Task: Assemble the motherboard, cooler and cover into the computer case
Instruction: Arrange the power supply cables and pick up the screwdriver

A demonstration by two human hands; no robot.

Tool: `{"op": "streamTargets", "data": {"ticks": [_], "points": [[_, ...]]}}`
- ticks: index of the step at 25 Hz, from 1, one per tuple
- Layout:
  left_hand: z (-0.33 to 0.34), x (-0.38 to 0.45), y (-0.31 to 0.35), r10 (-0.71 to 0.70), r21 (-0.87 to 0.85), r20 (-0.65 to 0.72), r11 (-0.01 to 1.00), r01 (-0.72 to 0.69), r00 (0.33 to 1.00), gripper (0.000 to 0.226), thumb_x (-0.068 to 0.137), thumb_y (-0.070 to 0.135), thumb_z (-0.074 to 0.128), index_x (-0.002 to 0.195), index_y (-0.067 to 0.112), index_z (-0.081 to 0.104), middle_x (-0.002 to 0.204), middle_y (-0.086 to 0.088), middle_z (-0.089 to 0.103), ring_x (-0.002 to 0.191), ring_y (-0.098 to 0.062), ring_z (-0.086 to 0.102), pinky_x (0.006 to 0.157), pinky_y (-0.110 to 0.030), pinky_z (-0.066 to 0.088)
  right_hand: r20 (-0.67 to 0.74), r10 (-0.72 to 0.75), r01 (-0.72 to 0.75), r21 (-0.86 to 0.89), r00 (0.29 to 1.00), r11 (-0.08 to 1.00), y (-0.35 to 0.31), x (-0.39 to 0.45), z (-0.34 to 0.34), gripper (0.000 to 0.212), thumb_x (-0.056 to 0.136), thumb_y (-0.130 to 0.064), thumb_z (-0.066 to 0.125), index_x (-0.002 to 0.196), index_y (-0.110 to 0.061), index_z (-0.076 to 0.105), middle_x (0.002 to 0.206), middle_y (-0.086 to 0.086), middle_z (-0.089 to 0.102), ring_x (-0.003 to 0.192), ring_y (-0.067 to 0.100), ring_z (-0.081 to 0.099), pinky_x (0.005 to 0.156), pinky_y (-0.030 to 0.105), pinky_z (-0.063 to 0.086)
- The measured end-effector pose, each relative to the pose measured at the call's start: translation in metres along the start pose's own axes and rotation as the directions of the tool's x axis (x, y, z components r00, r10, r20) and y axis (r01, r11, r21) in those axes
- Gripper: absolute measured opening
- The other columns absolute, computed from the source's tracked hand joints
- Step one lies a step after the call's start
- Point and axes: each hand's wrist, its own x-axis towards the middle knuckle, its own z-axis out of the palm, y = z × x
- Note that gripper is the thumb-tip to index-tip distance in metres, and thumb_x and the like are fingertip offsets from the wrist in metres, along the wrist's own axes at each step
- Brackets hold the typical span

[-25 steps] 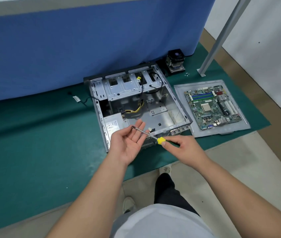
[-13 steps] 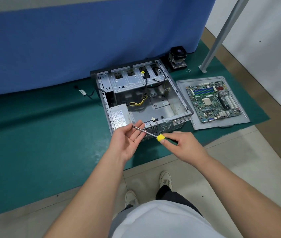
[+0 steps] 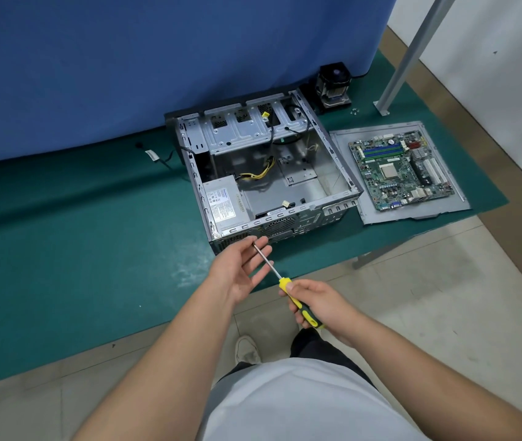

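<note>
Both hands are up in front of the table edge, working 1 screwdriver (image 3: 288,288) between them. The right hand (image 3: 318,305) has its fingers wrapped around the yellow-and-black handle, thumb laid along the yellow collar. The left hand (image 3: 240,268) is palm up, fingers relaxed and spread fairly wide, and the thin metal shaft lies across its fingertips, tip up by the index finger.

Just beyond the hands sits the computer case (image 3: 266,173), lying open side up on the green mat (image 3: 78,249), its rear grille nearest the person. Inside, the power supply (image 3: 224,203) fills the near left corner, a bundle of yellow and black cables (image 3: 259,173) runs out from behind it, and the drive cage (image 3: 246,128) spans the far end.

Right of the case, just beside it, the grey cover (image 3: 412,211) lies flat on the mat with the motherboard (image 3: 401,168) resting on top of it (blue memory slots at the far edge, white slots on the right). The cooler (image 3: 332,85) stands by the far right corner of the case, close against the blue partition (image 3: 157,58). A few small screws (image 3: 355,111) lie near it, and a grey metal post (image 3: 409,55) rises at an angle to the right.
</note>
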Motion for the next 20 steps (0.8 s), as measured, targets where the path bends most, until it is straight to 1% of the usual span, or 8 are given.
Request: {"op": "streamTargets", "data": {"ticks": [2,4,7,10,13,17,20], "points": [[0.0,0.004,-0.004,-0.017,0.024,-0.035,1.0,0.018,0.999,0.013,0.102,0.024,0.062,0.111,0.02,0.069,0.105,0.002,0.079,0.092,-0.011,0.077,0.078,-0.036,0.06,0.01,0.037,-0.038,0.046,0.999,0.998,0.005,0.002,0.008,0.032,0.107,-0.032,0.051,0.11,-0.006,0.069,0.07,0.0,0.062,0.056,0.013,0.056,0.053,0.025,0.046],[0.004,0.007,-0.004,-0.012,0.034,-0.06,0.999,0.014,0.998,0.012,0.102,0.025,0.063,0.11,0.021,0.071,0.102,0.004,0.08,0.085,-0.008,0.077,0.078,-0.034,0.057,0.022,0.058,-0.059,0.092,0.998,0.994,0.006,0.004,0.017,0.033,0.108,-0.033,0.049,0.112,-0.006,0.068,0.073,0.002,0.062,0.059,0.015,0.058,0.056,0.027,0.048],[0.011,0.012,-0.001,0.015,0.024,-0.089,1.0,-0.013,0.996,0.013,0.102,0.022,0.062,0.111,0.018,0.071,0.099,0.002,0.08,0.077,-0.007,0.076,0.076,-0.031,0.055,0.01,0.069,-0.07,0.143,0.998,0.987,0.001,0.007,0.026,0.031,0.109,-0.032,0.047,0.113,-0.007,0.066,0.073,0.002,0.062,0.06,0.015,0.058,0.059,0.027,0.05],[0.012,0.015,0.002,0.032,0.035,-0.101,0.999,-0.028,0.994,0.012,0.103,0.019,0.06,0.109,0.015,0.069,0.099,0.0,0.08,0.082,-0.01,0.076,0.074,-0.029,0.055,-0.011,0.075,-0.073,0.162,0.997,0.984,-0.002,0.009,0.031,0.031,0.109,-0.031,0.047,0.114,-0.007,0.066,0.075,0.003,0.062,0.061,0.015,0.057,0.061,0.029,0.049],[0.012,0.018,0.001,0.052,0.037,-0.11,0.998,-0.048,0.993,0.012,0.103,0.018,0.06,0.109,0.013,0.069,0.1,-0.003,0.08,0.088,-0.013,0.077,0.077,-0.028,0.056,-0.029,0.06,-0.055,0.149,0.998,0.987,-0.002,0.009,0.034,0.03,0.109,-0.03,0.047,0.113,-0.007,0.065,0.076,0.003,0.061,0.061,0.015,0.056,0.061,0.028,0.049],[0.012,0.021,0.001,0.064,0.032,-0.132,0.998,-0.061,0.989,0.014,0.102,0.02,0.062,0.11,0.011,0.07,0.097,-0.003,0.08,0.083,-0.013,0.078,0.073,-0.028,0.057,-0.065,0.038,-0.031,0.104,0.997,0.994,-0.003,0.011,0.036,0.029,0.109,-0.03,0.048,0.112,-0.008,0.066,0.077,0.003,0.061,0.061,0.015,0.056,0.06,0.027,0.049],[0.011,0.021,0.0,0.084,0.063,-0.147,0.995,-0.076,0.986,0.014,0.103,0.019,0.062,0.11,0.011,0.07,0.095,-0.004,0.08,0.085,-0.014,0.078,0.075,-0.029,0.059,-0.089,0.038,-0.029,0.1,0.995,0.995,-0.002,0.01,0.037,0.028,0.108,-0.031,0.051,0.112,-0.009,0.068,0.077,0.003,0.063,0.064,0.016,0.057,0.062,0.029,0.05]]}}
